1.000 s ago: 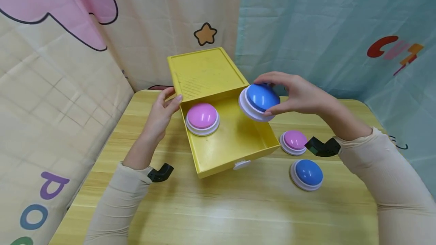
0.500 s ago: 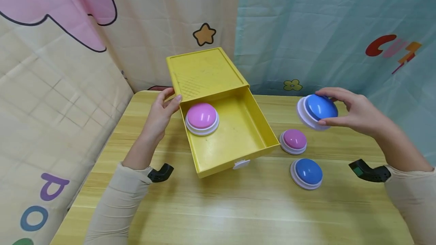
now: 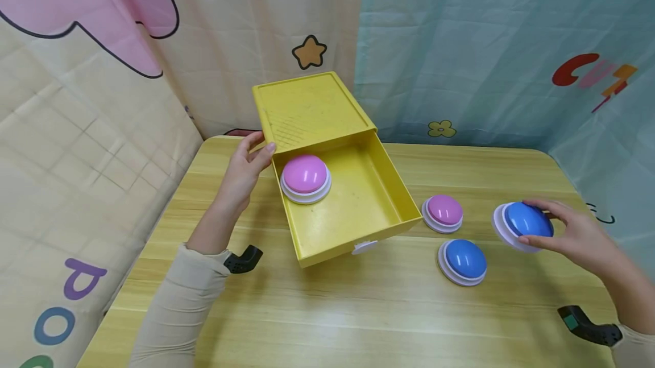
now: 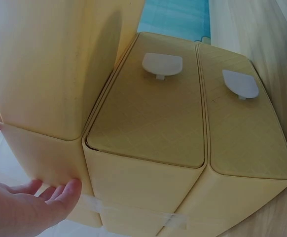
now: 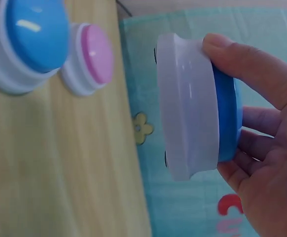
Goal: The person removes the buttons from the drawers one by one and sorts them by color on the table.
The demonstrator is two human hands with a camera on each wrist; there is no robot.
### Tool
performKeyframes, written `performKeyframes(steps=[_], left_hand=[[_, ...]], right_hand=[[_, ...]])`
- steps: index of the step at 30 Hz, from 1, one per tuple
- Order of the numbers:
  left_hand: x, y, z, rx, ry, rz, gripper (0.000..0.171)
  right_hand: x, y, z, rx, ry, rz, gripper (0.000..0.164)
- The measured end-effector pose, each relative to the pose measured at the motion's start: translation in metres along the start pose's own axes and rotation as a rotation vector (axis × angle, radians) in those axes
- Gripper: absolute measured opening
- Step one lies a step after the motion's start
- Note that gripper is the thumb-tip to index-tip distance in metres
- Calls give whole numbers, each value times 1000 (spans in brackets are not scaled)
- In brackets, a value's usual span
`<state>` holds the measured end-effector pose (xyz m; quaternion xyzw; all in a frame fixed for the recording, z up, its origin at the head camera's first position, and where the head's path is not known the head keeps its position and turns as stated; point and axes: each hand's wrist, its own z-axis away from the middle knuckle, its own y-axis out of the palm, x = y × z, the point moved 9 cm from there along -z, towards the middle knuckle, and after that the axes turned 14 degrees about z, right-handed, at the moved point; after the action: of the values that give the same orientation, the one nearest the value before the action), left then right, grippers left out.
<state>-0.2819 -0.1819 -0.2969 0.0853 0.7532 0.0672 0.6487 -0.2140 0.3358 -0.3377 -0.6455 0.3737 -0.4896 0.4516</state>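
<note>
My right hand (image 3: 583, 237) grips a blue dome push button (image 3: 529, 220) with a white base, tilted and raised at the right of the table; in the right wrist view thumb and fingers pinch its rim (image 5: 195, 108). On the left, my left hand (image 3: 240, 172) holds the front top corner of a yellow drawer cabinet (image 3: 317, 106), thumb on top and fingers against its side. Its top drawer (image 3: 343, 226) is pulled out, and a pink push button (image 3: 305, 174) lies inside at the left back.
A smaller pink button (image 3: 445, 210) and another blue button (image 3: 465, 259) stand on the wooden table (image 3: 358, 317), right of the drawer. Two lower drawers (image 4: 148, 108) with white handles are closed in the left wrist view. Printed curtains (image 3: 460, 44) hang behind the table.
My right hand has carried the blue button from above the open drawer out to the right and lower, past the other buttons. My left hand has stayed on the cabinet.
</note>
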Motion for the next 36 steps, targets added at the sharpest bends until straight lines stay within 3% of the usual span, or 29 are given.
performKeyframes(steps=[9,20,31,36], left_hand=[[0,0,-1,0,1,5,60],[1,2,-1,0,2,12,60],[-1,1,1,-5,6,15,60],[-1,1,1,-4,10,13,60]], right_hand=[[-27,43,26,124,55,-11,71],[-42,75,41,202,96,-78,72],[-37,85,42,216,103,-68,77],[-30,77,38,199,83,-75,79]])
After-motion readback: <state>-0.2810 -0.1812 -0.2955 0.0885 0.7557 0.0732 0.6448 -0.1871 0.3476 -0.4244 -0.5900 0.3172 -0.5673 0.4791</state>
